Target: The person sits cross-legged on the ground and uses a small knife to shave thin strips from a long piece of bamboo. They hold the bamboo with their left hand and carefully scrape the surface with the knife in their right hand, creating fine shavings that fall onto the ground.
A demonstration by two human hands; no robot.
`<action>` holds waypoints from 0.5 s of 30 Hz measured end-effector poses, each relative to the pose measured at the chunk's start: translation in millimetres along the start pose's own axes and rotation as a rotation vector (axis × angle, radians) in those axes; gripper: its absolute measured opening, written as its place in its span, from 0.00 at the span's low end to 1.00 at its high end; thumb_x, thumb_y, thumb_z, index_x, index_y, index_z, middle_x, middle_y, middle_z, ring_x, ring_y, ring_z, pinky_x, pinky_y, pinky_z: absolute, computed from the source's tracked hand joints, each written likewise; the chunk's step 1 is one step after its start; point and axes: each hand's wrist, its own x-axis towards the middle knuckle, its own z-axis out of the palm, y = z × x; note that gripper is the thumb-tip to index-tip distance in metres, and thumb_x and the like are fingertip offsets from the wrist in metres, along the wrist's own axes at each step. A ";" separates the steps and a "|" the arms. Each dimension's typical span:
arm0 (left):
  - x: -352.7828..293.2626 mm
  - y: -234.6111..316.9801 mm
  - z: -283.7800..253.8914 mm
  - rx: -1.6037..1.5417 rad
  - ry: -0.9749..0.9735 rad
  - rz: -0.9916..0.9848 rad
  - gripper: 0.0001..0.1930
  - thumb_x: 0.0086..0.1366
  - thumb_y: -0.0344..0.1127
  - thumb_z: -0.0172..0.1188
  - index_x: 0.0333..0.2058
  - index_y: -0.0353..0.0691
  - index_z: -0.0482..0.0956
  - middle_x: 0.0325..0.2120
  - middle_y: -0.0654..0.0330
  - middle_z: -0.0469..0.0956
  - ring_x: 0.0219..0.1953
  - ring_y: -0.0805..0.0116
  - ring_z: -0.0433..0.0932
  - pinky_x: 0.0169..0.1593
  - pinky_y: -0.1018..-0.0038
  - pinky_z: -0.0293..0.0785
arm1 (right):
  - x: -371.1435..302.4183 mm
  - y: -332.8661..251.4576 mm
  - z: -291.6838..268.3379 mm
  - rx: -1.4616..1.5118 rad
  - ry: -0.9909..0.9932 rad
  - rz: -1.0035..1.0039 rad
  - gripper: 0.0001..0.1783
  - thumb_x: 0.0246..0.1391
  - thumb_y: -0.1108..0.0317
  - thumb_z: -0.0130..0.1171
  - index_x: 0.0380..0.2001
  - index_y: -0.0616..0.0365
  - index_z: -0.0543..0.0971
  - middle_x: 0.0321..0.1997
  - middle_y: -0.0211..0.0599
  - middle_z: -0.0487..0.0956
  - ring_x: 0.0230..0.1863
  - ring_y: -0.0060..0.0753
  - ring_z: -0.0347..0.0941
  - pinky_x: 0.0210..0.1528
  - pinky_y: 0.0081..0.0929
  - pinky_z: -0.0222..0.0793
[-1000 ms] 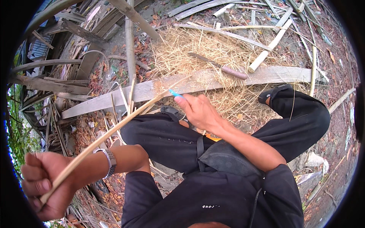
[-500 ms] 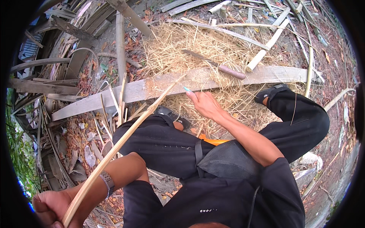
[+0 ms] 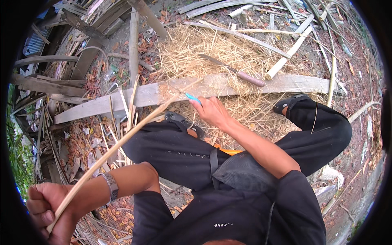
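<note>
The left hand has swung back up into view, fingers clenched around the near end of the long bamboo strip, which now bows across the knee. The right hand stays forward over the grey plank, pinching a small blue tool against the strip's far end, so the stripping goes on.

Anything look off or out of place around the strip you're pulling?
The big knife lies loose on the straw pile beyond the plank, away from both hands. The left hand grips the bamboo strip, which bows; the right hand pinches its far end.
</note>
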 end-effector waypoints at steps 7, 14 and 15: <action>-7.1 13.6 8.9 -0.034 0.132 -0.143 0.16 0.47 0.38 0.44 0.09 0.53 0.46 0.04 0.71 0.43 0.11 0.80 0.38 0.20 0.79 0.39 | -13.2 79.6 -41.5 -0.347 0.116 0.228 0.32 0.67 0.47 0.38 0.35 0.66 0.81 0.18 0.54 0.77 0.24 0.55 0.77 0.33 0.48 0.72; -3.1 10.9 -1.9 -0.191 -0.048 -0.080 0.16 0.47 0.37 0.43 0.08 0.53 0.47 0.04 0.72 0.42 0.10 0.81 0.37 0.18 0.78 0.45 | -9.6 -35.2 -56.6 0.114 -0.079 0.136 0.38 0.66 0.43 0.38 0.21 0.70 0.77 0.20 0.61 0.76 0.23 0.61 0.74 0.32 0.52 0.68; -3.9 10.9 -1.7 -0.050 0.027 -0.011 0.15 0.46 0.36 0.42 0.07 0.52 0.47 0.04 0.73 0.42 0.09 0.82 0.38 0.16 0.81 0.45 | -14.1 -48.1 -55.4 0.071 -0.068 0.061 0.38 0.66 0.44 0.38 0.21 0.70 0.77 0.20 0.61 0.76 0.23 0.61 0.74 0.31 0.52 0.68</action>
